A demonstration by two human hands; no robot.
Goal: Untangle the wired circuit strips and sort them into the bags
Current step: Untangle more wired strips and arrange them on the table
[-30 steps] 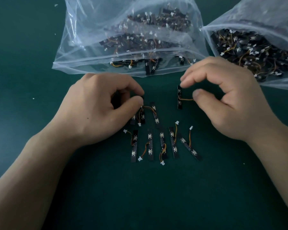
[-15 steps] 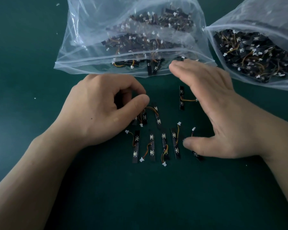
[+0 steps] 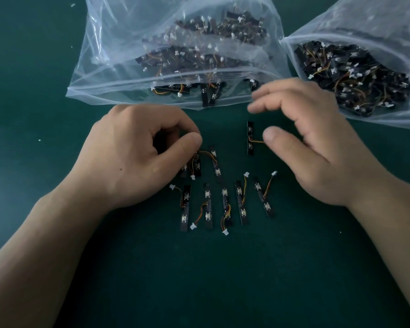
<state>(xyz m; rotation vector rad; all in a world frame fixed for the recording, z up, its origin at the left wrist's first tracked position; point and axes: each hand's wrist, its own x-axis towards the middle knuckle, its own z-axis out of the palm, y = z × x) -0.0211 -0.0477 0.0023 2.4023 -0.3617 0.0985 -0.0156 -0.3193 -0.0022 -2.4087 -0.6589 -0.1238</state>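
Head view: our left hand pinches tangled circuit strips just below the near bag; our right hand hovers below it, loosely spread, thumb at the wire of a lone strip.

**Wired circuit strips and bags: layout**

We count five loose strips laid in a row, roughly parallel and running away from us, the rightmost one tilted. Each is a narrow black board with two small silver components and an orange-yellow lead ending in a white connector.

Just beyond the row's left end lies a tangled clump of strips with leads crossed. The left hand pinches its wire.

A single strip lies apart to the right, its lead pointing right.

Farther back, the left bag and right bag, both clear plastic, hold many strips. A few sit at the left bag's mouth.
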